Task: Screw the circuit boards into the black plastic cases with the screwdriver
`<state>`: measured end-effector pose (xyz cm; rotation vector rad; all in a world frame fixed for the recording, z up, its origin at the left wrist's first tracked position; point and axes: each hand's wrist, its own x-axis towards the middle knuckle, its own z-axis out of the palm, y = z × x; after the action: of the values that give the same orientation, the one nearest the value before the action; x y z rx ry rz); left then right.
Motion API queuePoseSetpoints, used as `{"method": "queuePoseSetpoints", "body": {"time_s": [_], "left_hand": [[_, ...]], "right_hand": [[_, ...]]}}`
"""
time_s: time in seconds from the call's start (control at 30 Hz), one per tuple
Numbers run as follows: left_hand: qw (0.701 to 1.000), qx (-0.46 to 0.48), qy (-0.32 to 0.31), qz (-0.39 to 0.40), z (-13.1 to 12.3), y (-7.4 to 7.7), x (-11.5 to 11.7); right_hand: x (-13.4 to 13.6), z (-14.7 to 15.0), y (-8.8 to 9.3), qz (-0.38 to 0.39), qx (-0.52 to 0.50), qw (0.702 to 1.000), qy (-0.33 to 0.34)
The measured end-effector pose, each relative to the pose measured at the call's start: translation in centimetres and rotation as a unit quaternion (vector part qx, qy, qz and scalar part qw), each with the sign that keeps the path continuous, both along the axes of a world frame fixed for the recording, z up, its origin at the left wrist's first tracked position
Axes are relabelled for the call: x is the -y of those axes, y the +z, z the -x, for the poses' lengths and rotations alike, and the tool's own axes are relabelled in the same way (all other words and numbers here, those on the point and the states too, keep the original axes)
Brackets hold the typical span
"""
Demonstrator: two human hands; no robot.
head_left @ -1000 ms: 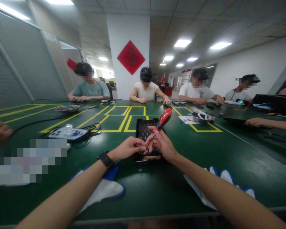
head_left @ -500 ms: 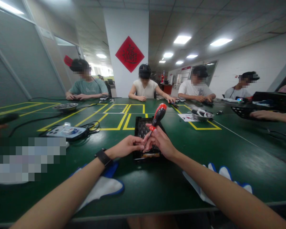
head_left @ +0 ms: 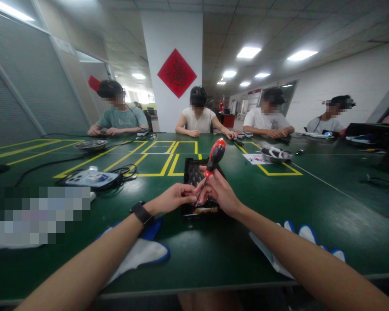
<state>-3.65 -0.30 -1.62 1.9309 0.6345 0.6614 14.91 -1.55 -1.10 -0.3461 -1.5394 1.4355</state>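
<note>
A screwdriver (head_left: 216,156) with a red and black handle leans over a black open-topped device casing (head_left: 192,168) on the green table. My right hand (head_left: 221,194) is closed round its lower handle and shaft, and the shaft slants down to the left. Close to the tip, the fingers of my left hand (head_left: 178,198) are pinched together. Whatever they pinch is too small or hidden to name. Both hands cover part of the casing, whose inside looks dark with small parts. A dark watch (head_left: 141,214) is on my left wrist.
White and blue gloves (head_left: 139,257) lie under both forearms. A light-blue phone-like thing (head_left: 90,178) with black cables rests at left. Metal bowls (head_left: 90,145) stand at far left and right, the right one beside a printed sheet (head_left: 257,159). Several people sit across the table.
A hand and the black panel it held at the right have gone from view. My hands and the screwdriver stay almost the same.
</note>
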Motion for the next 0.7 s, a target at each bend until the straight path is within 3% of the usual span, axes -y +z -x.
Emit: {"method": "queuePoseSetpoints", "body": {"time_s": [0.3, 0.6, 0.7], "left_hand": [[0.998, 0.018, 0.064, -0.018, -0.63, -0.14, 0.31], [1.000, 0.016, 0.016, 0.005, 0.00, -0.15, -0.08], [0.999, 0.017, 0.030, -0.006, -0.22, -0.16, 0.02]], "right_hand": [[0.07, -0.03, 0.20, -0.002, 0.005, 1.000, 0.001], [-0.30, -0.04, -0.30, 0.028, -0.022, 0.999, 0.004], [-0.30, -0.04, -0.23, 0.014, -0.009, 1.000, 0.001]]}}
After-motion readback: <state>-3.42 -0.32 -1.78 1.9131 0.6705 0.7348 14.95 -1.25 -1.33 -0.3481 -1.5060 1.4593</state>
